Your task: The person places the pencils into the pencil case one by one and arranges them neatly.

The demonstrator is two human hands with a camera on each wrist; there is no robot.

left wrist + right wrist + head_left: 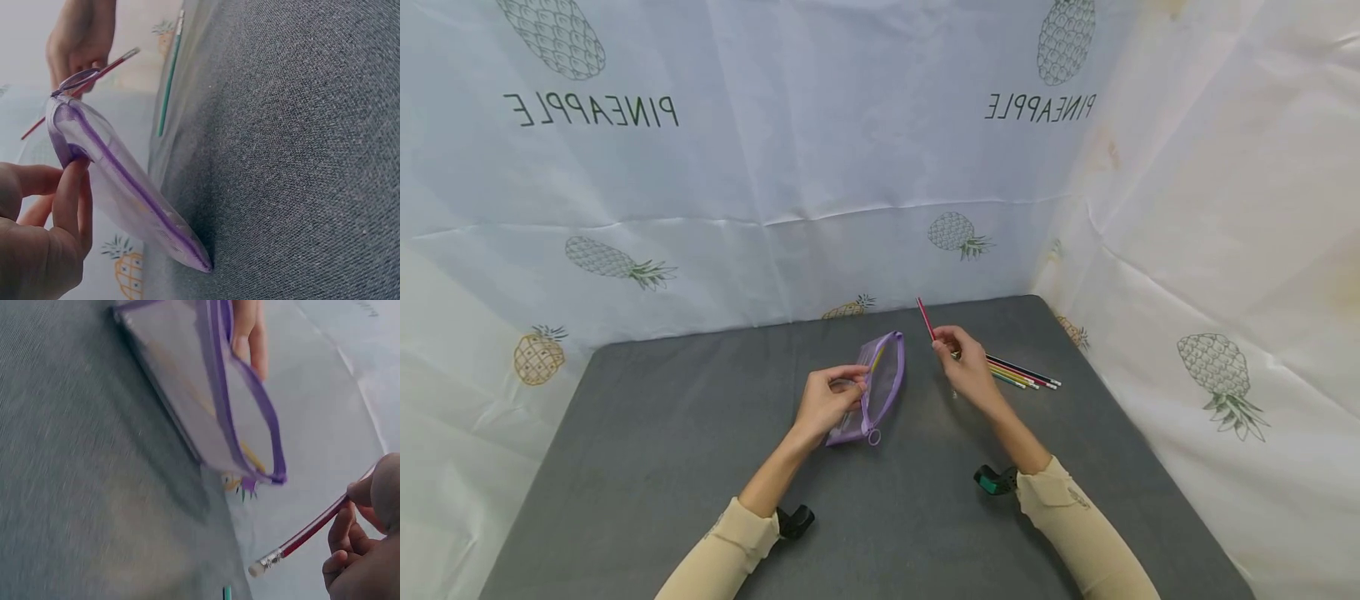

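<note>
My left hand point(829, 403) pinches the near rim of a clear pencil pouch point(181, 369) with purple zip edges. The pouch stands with its mouth spread wide, and a yellow pencil point(253, 456) shows inside it. To the right of the pouch, my right hand point(964, 363) holds a red pencil point(306, 536) between thumb and fingers, raised over the table. Its white eraser end points down toward the table in the right wrist view. Beyond that hand several coloured pencils point(1022, 375) lie side by side on the table, partly hidden behind the hand.
The dark grey table point(662, 467) meets a white pineapple-print cloth point(820, 167) at the back, with more cloth on both sides. A green pencil point(170, 84) lies on the table past the pouch. A wrist camera point(996, 480) sits under the right forearm.
</note>
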